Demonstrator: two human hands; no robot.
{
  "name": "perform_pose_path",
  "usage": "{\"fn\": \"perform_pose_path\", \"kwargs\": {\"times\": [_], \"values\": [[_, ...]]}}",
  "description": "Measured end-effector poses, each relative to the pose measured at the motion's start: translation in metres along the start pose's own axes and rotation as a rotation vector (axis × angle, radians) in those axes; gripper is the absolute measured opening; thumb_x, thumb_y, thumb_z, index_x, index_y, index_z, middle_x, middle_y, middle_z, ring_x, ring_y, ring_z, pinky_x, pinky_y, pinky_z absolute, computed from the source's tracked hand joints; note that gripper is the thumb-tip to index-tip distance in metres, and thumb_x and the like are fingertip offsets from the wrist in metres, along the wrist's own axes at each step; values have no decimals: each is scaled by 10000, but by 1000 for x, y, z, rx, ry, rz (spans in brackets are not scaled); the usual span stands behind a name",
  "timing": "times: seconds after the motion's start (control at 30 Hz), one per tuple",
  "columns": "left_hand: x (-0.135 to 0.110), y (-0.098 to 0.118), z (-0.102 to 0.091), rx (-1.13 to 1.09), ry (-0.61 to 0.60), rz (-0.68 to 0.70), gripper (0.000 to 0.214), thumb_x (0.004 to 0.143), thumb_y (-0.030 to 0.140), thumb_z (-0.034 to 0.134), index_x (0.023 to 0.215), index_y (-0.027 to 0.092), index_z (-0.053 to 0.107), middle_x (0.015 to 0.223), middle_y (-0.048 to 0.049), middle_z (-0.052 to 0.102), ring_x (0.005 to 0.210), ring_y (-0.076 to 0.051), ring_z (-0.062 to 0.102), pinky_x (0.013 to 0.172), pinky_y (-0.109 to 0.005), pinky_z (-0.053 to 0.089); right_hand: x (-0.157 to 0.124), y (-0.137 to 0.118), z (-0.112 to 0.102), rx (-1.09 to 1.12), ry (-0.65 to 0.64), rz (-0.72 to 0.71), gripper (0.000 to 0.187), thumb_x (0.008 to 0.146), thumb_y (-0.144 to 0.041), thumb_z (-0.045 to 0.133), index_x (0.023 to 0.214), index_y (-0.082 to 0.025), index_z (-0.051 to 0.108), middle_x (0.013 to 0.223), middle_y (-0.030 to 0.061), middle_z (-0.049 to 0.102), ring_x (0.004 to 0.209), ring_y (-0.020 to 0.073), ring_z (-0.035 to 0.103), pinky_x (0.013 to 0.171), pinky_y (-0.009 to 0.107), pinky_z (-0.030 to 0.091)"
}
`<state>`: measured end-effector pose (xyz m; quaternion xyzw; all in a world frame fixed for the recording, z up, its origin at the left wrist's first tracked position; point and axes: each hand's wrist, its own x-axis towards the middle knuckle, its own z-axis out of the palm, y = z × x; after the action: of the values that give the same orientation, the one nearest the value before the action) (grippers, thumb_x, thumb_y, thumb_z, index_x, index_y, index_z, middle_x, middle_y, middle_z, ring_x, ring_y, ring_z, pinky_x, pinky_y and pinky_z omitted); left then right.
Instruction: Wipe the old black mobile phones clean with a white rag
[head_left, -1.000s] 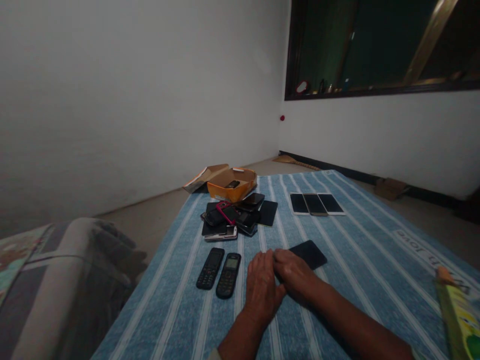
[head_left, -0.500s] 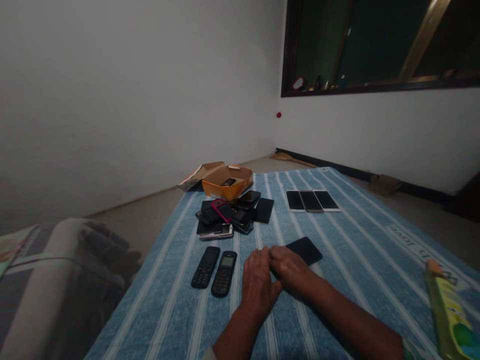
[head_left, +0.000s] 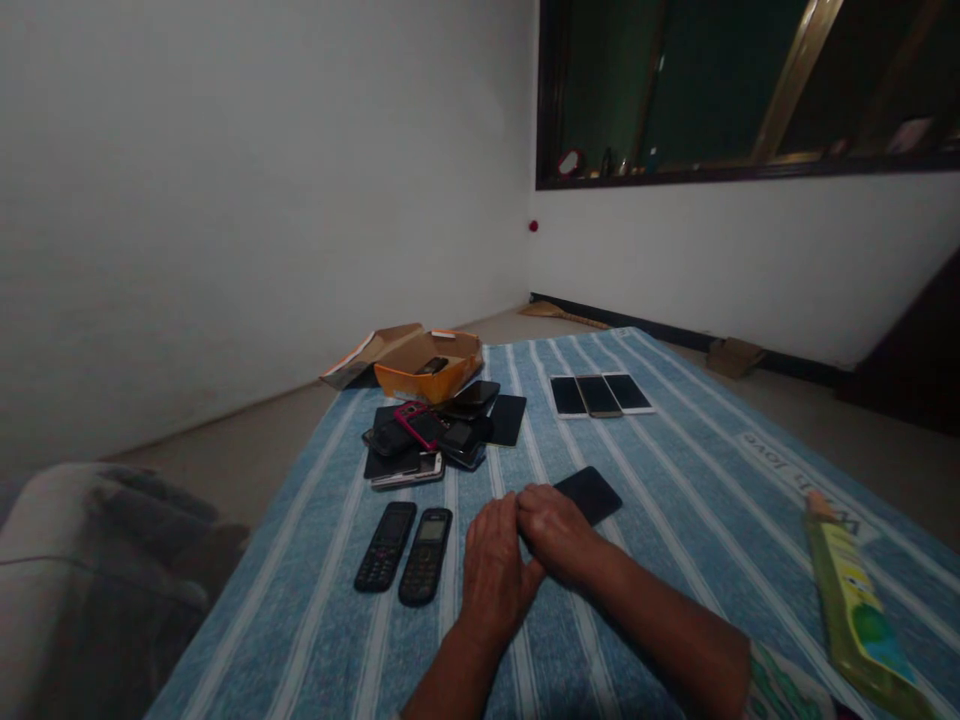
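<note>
My left hand (head_left: pixel 495 575) rests on the striped blue cloth with its fingers stretched forward side by side. Against it lies my right hand (head_left: pixel 556 530), curled, its fingertips by the left fingers. What the curled fingers hold, if anything, is hidden. Just beyond the right hand is a dark smartphone (head_left: pixel 591 495), partly covered by it. To the left of my hands lie two black keypad phones, one darker (head_left: pixel 385 547) and one with a pale screen (head_left: pixel 426 558). Farther off is a loose pile of phones (head_left: pixel 459 434), including one with a pink frame (head_left: pixel 418 424).
An open orange cardboard box (head_left: pixel 427 384) with a phone inside stands behind the pile. Three smartphones (head_left: pixel 600 396) lie in a row at the back right. A yellow-green package (head_left: pixel 859 610) is at the right edge of the striped cloth (head_left: pixel 697 520). Grey fabric (head_left: pixel 97 590) lies left.
The whole view has shifted, so the hands, phones and box appear slightly farther left. My hands keep the same pose together, and the phones stay in place on the cloth.
</note>
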<state>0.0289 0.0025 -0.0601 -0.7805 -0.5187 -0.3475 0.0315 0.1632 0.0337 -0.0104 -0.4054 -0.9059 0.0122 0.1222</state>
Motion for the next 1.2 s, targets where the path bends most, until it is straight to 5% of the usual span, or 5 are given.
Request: {"fn": "perform_pose_path", "kwargs": {"times": [0.43, 1.2], "values": [[6, 4, -3, 9, -41, -34, 649, 740, 241, 671, 1317, 148, 389, 1191, -166, 605, 1141, -343, 581, 957, -532, 484, 5, 3, 1, -71, -6, 186, 190, 926, -125, 481, 938, -128, 670, 936, 94, 636, 937, 240, 554, 825, 347, 398], [14, 13, -16, -17, -217, -103, 595, 737, 279, 696, 1280, 147, 491, 1233, -148, 632, 1244, -366, 517, 1025, -542, 431, -30, 78, -13, -142, 13, 505, 240, 940, -127, 449, 929, -147, 687, 948, 101, 641, 922, 220, 549, 797, 296, 338]]}}
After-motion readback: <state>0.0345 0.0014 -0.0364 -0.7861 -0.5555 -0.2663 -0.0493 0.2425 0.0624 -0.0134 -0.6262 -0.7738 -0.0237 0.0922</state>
